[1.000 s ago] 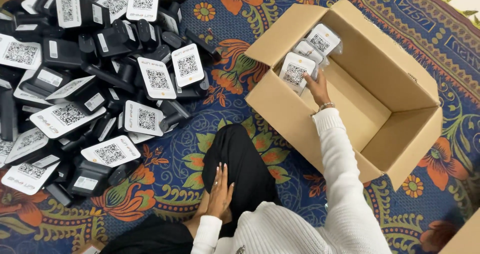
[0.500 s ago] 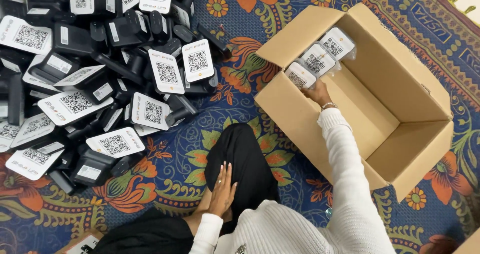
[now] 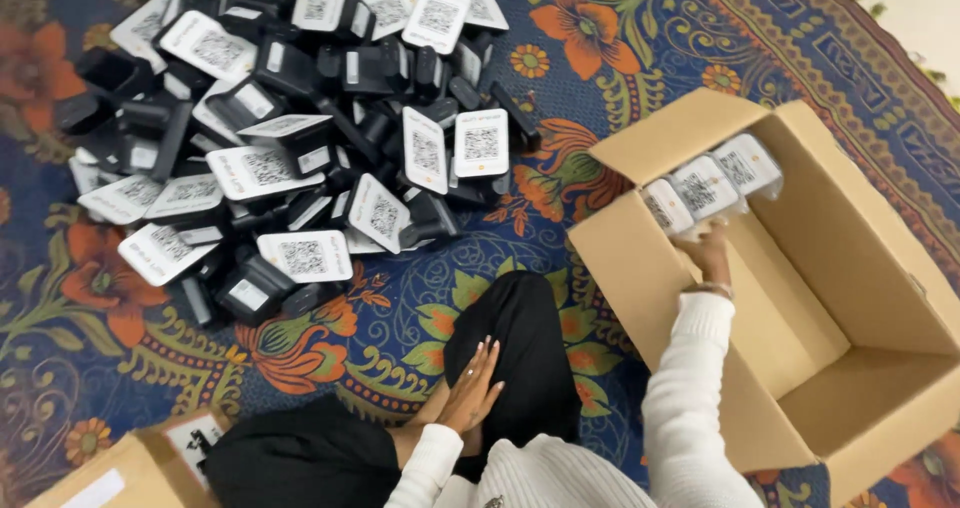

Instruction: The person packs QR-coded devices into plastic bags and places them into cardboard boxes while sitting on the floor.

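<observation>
Right hand (image 3: 708, 253) inside open box (image 3: 880, 368), fingers against three white-faced devices (image 3: 705, 188) lined along far wall; grip not clear. Left hand (image 3: 468, 393) flat, open, empty, on black-clad knee (image 3: 520, 348). Heap of black devices (image 3: 300, 138) on patterned rug (image 3: 620, 38), well apart.

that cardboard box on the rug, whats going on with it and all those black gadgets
A person sits on a patterned rug. Their right hand reaches into an open cardboard box, touching a row of three white-faced devices along its far wall. Their left hand rests on their knee. A big pile of similar black devices lies nearby.
</observation>
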